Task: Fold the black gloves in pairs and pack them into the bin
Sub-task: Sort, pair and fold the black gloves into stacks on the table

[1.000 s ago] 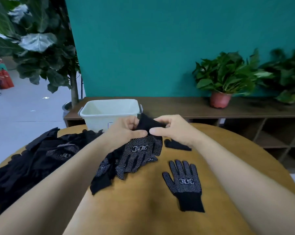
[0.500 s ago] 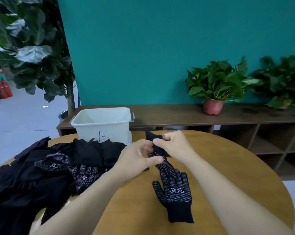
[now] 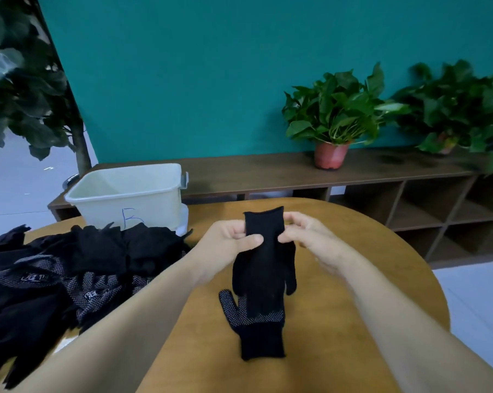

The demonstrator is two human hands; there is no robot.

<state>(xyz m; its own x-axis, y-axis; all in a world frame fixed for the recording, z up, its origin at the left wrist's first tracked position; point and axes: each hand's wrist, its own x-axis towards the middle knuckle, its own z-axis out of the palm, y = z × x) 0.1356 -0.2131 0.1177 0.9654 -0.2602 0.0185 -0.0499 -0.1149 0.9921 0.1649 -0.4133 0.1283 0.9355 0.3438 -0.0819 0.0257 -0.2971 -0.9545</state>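
Wooden table (image 3: 375,236) before a teal wall (image 3: 211,80); left hand (image 3: 225,245) and right hand (image 3: 310,239) pinch a black glove (image 3: 263,265), cuff toward frame top, fingers downward.

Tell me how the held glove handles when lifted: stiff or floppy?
Probably floppy: the held glove drapes limp below the cuff pinched by the left hand and right hand. Likely light: a mere pinch carries it.
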